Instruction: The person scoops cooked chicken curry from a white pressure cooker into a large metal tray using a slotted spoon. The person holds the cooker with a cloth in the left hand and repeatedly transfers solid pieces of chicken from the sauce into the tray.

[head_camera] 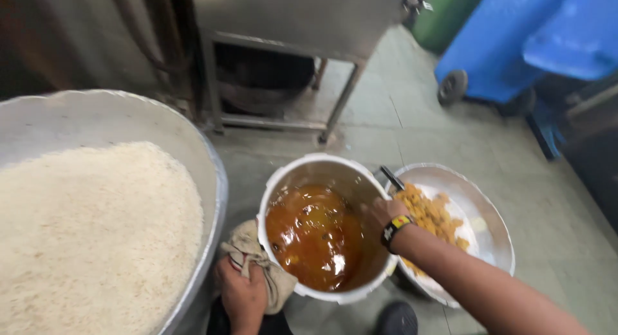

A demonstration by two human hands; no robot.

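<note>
Setting: probably a commercial kitchen. Huge metal basin [193, 155] of cooked rice at left; steel stand [283, 45] at top centre; blue wheeled bins [508, 45] upper right; tiled floor [450, 142].

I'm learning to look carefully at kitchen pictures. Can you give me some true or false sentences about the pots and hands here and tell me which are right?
1. The left hand grips a cloth against the side of the pot. True.
2. The pot holds clear water. False: it holds orange-brown liquid.
3. The big pan on the left is full of white rice. True.
4. The right hand rests on the floor. False: it is at the pot's rim, beside the bowl.
5. The bowl on the right holds yellow-orange food. True.
6. The bins at the top right are red. False: one bin is blue.
</note>
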